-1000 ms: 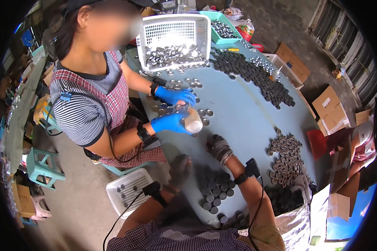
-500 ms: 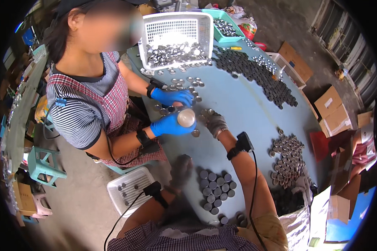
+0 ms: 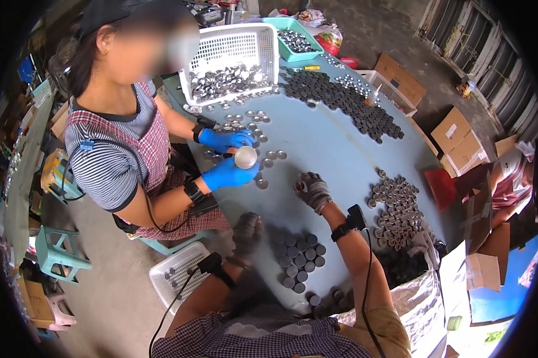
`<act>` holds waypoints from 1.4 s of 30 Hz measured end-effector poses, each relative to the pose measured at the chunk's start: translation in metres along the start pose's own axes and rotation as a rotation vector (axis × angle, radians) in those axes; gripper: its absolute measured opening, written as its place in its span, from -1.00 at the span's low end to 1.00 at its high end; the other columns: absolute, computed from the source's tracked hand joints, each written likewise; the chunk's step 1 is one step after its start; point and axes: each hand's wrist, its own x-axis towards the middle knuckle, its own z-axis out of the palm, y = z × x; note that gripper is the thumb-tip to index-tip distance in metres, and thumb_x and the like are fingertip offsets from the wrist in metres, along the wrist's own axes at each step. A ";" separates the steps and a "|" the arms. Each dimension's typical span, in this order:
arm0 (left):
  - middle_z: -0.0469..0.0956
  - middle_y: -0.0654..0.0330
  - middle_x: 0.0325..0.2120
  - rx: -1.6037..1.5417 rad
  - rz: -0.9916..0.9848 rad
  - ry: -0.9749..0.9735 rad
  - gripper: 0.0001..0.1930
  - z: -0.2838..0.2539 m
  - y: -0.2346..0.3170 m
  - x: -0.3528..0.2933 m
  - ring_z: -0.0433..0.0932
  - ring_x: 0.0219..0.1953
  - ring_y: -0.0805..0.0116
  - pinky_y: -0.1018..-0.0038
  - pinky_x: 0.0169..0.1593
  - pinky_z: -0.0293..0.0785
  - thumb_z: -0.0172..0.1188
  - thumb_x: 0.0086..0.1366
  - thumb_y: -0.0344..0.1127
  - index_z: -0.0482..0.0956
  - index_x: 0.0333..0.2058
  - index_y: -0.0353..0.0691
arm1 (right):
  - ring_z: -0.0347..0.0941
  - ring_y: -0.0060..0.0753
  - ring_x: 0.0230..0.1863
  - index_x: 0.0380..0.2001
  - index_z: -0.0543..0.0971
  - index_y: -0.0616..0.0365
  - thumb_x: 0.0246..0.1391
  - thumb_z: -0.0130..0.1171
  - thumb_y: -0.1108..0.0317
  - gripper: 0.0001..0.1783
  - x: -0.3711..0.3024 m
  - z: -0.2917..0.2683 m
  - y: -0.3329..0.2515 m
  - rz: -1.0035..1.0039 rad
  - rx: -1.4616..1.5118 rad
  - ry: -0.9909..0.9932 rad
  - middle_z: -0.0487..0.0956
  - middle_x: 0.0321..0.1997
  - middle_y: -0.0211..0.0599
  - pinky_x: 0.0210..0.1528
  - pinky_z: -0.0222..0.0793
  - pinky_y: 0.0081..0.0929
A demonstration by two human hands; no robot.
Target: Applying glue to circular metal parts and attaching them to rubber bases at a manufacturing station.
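My right hand [image 3: 314,192], in a grey work glove, is over the middle of the blue table, its fingers closed on a small round metal cap [image 3: 299,186]. My left hand [image 3: 246,234], also gloved, is by the table's near left edge with its fingers curled in; what they hold, if anything, is hidden. Just right of it stands a group of dark round caps [image 3: 302,258]. Across from my hands, a co-worker's blue-gloved hands hold a pale round disc [image 3: 245,157]. Several shallow silvery caps [image 3: 262,184] lie between those hands and mine.
A white basket [image 3: 186,77] of shiny caps stands at the far left, with a green tray [image 3: 284,53] behind it. Many black discs [image 3: 346,104] cover the far right. More metal caps [image 3: 394,209] are piled beside a sack [image 3: 421,298] on the right. The table [image 3: 340,156] has a curved edge.
My right hand has drawn back from the silvery caps by the co-worker, with a cap in its fingers. My left hand has moved slightly left. The whole view has shifted a little.
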 end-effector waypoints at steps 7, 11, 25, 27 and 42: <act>0.50 0.03 -0.42 -0.052 0.077 0.025 -0.91 0.006 0.002 0.006 0.51 -0.36 0.05 0.29 -0.25 0.45 0.07 0.14 -0.46 0.49 -0.37 -0.30 | 0.36 -0.18 0.06 -0.33 0.61 0.00 -0.01 0.01 0.21 -0.76 -0.015 -0.004 0.046 0.279 -0.610 -0.367 0.55 -0.16 -0.26 0.07 0.25 -0.24; 0.49 0.02 -0.41 -0.017 0.063 0.011 -0.90 0.002 0.001 0.006 0.51 -0.37 0.05 0.30 -0.24 0.45 0.07 0.13 -0.47 0.48 -0.34 -0.30 | 0.29 -0.10 0.12 -0.23 0.58 -0.02 -0.03 0.02 0.23 -0.72 -0.036 -0.068 0.034 0.428 -0.523 -0.487 0.52 -0.08 -0.24 0.12 0.23 -0.19; 0.50 0.02 -0.40 -0.033 0.010 -0.008 -0.89 -0.003 0.003 0.006 0.51 -0.35 0.06 0.30 -0.22 0.45 0.06 0.14 -0.48 0.49 -0.33 -0.31 | 0.46 -0.02 -0.09 -0.22 0.54 -0.01 -0.08 0.12 0.12 -0.66 -0.072 -0.101 -0.088 0.042 -0.118 -0.892 0.54 -0.20 -0.10 -0.07 0.41 -0.18; 0.50 0.02 -0.40 -0.029 0.003 0.000 -0.89 -0.002 0.002 0.005 0.51 -0.35 0.05 0.30 -0.22 0.45 0.06 0.14 -0.48 0.49 -0.33 -0.31 | 0.48 -0.05 -0.16 -0.26 0.53 0.02 -0.07 0.12 0.13 -0.69 -0.070 -0.063 -0.062 -0.097 -0.123 -0.745 0.55 -0.23 -0.11 -0.13 0.42 -0.17; 0.51 0.06 -0.42 0.004 0.028 -0.023 -0.92 0.000 0.002 0.013 0.51 -0.34 0.07 0.26 -0.22 0.43 0.07 0.13 -0.48 0.49 -0.37 -0.28 | 0.45 0.01 -0.27 -0.45 0.48 0.11 -0.17 0.22 0.27 -0.79 -0.007 0.002 -0.013 -0.003 0.001 -0.226 0.52 -0.38 -0.09 -0.21 0.38 -0.12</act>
